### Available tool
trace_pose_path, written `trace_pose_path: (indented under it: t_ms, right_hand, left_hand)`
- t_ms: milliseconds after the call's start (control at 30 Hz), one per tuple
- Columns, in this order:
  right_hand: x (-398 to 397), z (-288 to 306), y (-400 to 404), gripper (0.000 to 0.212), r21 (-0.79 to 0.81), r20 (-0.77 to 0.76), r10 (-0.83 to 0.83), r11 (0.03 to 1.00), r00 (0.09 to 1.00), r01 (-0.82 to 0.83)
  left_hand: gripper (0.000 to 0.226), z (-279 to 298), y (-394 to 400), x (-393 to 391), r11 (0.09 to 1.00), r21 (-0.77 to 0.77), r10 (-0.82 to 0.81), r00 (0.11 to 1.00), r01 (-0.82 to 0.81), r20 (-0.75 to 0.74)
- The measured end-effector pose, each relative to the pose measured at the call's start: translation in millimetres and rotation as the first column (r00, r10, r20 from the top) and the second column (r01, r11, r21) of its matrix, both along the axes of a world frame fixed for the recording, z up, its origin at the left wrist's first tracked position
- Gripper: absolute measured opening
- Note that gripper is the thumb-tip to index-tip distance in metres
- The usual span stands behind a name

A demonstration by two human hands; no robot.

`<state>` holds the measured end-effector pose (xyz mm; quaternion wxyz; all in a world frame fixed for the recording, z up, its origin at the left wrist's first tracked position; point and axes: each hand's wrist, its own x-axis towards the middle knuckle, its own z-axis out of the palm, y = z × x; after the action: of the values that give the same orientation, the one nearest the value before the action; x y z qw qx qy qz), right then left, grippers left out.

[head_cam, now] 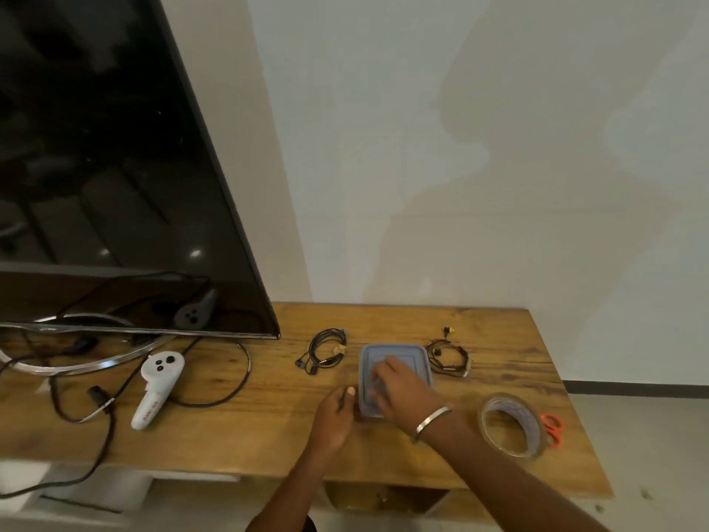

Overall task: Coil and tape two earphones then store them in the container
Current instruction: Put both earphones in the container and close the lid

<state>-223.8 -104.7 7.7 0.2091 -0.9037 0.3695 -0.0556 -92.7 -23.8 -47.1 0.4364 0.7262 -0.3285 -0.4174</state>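
Observation:
A grey-blue lidded container (399,357) lies in the middle of the wooden table (268,428). My right hand (399,389) rests on its lid with the fingers curled at the near left part. My left hand (337,412) touches the container's near left corner with thumb and fingers. A coiled black earphone (326,349) with a strip of tape on it lies left of the container. A second coiled earphone (449,357), with yellow-tipped buds and tape, lies to its right.
A roll of brown tape (512,424) stands at the right, with orange-handled scissors (552,430) behind it near the table's right edge. A large black screen (115,167) stands at the left, with a white controller (157,385) and black cables (215,397) before it.

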Motion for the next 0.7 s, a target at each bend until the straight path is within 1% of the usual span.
trace_pose_path:
  t_ms: [67,133,233,333,467,533,600,633,700]
  right_hand:
    - [4.5,-4.4,18.9,0.031,-0.146,-0.124,0.030,0.988,0.992,-0.048]
    - [5.9,-8.0,32.1,0.034,-0.221,-0.183,0.013,0.974,0.983,-0.054]
    - [5.8,-14.5,41.3,0.030,-0.277,-0.236,-0.010,0.959,0.972,-0.057]
    - [9.0,-17.9,42.0,0.027,-0.312,-0.253,-0.025,0.948,0.967,-0.058]
    - [11.3,-23.1,38.6,0.026,-0.336,-0.280,0.025,0.934,0.960,-0.123]
    - [8.6,-24.8,37.2,0.026,-0.353,-0.267,0.065,0.922,0.961,-0.160]
    - [4.2,-21.4,34.2,0.026,-0.374,-0.208,0.100,0.911,0.973,-0.174]
    - [0.9,-17.2,31.1,0.025,-0.385,-0.148,0.116,0.908,0.982,-0.165]
    - [-9.8,-3.9,22.7,0.021,-0.357,0.034,0.118,0.929,0.992,-0.099]
  left_hand:
    - [0.024,0.0,5.8,-2.5,1.000,0.007,-0.011,1.000,0.011,-0.010]
    - [0.028,0.9,10.2,-5.4,0.999,0.016,-0.036,0.999,0.036,0.001]
    - [0.028,-0.5,12.2,-9.2,0.999,0.031,-0.012,1.000,0.011,0.008]
    - [0.020,-1.0,10.5,-11.0,0.996,0.058,0.075,0.995,-0.071,-0.069]
    - [0.018,1.6,8.6,-10.6,0.992,0.063,0.112,0.989,-0.106,-0.098]
    - [0.018,0.5,8.3,-12.5,0.990,0.067,0.129,0.986,-0.122,-0.102]
    - [0.018,0.9,8.6,-15.0,0.986,0.076,0.153,0.985,-0.147,-0.080]
    - [0.017,0.9,8.9,-15.2,0.985,0.077,0.160,0.985,-0.155,-0.062]
    - [0.016,0.5,9.2,-15.0,0.986,0.059,0.156,0.987,-0.155,-0.030]
